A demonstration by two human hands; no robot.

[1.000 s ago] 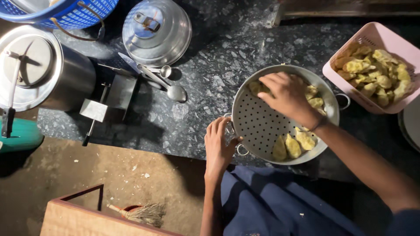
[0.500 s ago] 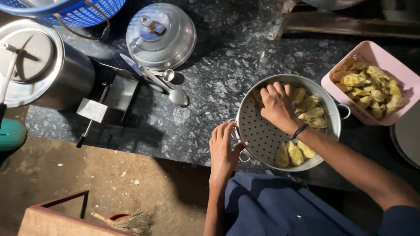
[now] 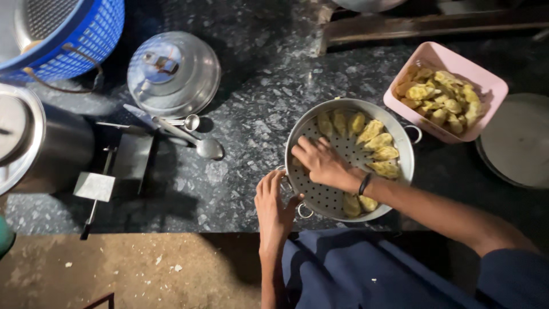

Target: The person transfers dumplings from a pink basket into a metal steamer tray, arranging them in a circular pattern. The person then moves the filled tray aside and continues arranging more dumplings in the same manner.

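Both hands work at a round perforated steamer tray (image 3: 334, 197) on a dark speckled counter (image 3: 251, 91).

Largest first: the counter carries the tray near its front edge, with a blue basket (image 3: 86, 40) at the far left corner, a steel pot (image 3: 40, 143) below it and a domed steel lid (image 3: 174, 74) between them and the tray. A pink tub (image 3: 489, 86) of yellow dumplings sits just right of the tray. The left hand (image 3: 274, 209) curls around the tray's near rim by a ring handle. The right hand (image 3: 320, 163) lies inside on the holed floor, fingers spread flat, gripping nothing I can make out. Dumplings (image 3: 377, 143) line the tray's far and right edge. Spoons (image 3: 197, 140) lie left of it.
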